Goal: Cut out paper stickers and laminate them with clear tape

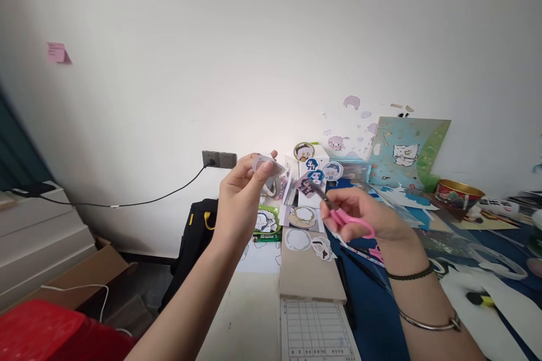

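Scissors (pixel 339 217), pink-handled, 1 pair: gripped in right hand (pixel 372 211), blades angled toward left hand (pixel 241 183). Pale paper piece (pixel 276 167), small, 1: pinched between left thumb and fingers, raised before white wall (pixel 262 56). Beige board (pixel 311 277), 1: below both hands, bearing paper cutouts (pixel 322 249). Bracelets, 2: black band (pixel 410 275), metal bangle (pixel 425 325), right wrist.

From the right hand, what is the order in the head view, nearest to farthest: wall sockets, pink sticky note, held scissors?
1. Held scissors, in the right hand.
2. Wall sockets, to its left.
3. Pink sticky note, far left, higher up.
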### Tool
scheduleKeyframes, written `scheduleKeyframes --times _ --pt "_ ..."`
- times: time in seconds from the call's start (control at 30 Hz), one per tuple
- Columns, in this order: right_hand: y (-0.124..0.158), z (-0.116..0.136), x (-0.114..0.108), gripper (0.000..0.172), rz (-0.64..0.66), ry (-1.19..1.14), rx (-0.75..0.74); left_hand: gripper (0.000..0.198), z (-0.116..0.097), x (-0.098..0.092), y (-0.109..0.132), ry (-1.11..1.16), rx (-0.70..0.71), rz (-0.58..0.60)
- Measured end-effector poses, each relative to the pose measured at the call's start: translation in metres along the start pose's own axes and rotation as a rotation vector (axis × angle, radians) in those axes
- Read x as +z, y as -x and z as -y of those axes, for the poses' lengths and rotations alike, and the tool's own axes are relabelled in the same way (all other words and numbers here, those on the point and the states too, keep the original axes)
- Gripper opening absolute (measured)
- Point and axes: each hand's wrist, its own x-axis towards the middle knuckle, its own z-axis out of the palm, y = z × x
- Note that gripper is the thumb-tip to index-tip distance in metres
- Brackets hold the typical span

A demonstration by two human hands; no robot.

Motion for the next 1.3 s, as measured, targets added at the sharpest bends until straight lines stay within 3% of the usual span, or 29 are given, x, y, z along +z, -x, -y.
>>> scheduleKeyframes --times 0.13,0.27,0.37,0.9,1.3 --pt "0.010 0.020 0.019 0.040 -0.145 -0.017 -0.119 0.009 0.001 0.001 0.003 -0.064 0.070 0.114" --pt "0.012 0.031 0.032 0.021 -0.239 0.125 -0.026 0.009 0.000 0.003 0.005 -0.097 0.049 0.209" --pt "0.013 0.032 0.031 0.018 -0.250 0.182 0.023 0.009 -0.001 0.005 0.006 -0.117 0.028 0.242" --pt "0.010 0.029 0.038 0.015 -0.245 0.173 0.062 0.011 -0.005 0.008 0.010 -0.187 -0.039 0.255" --pt "0.013 0.033 0.043 0.015 -0.374 0.243 0.076 0.012 -0.010 0.006 0.009 -0.250 -0.035 0.259"
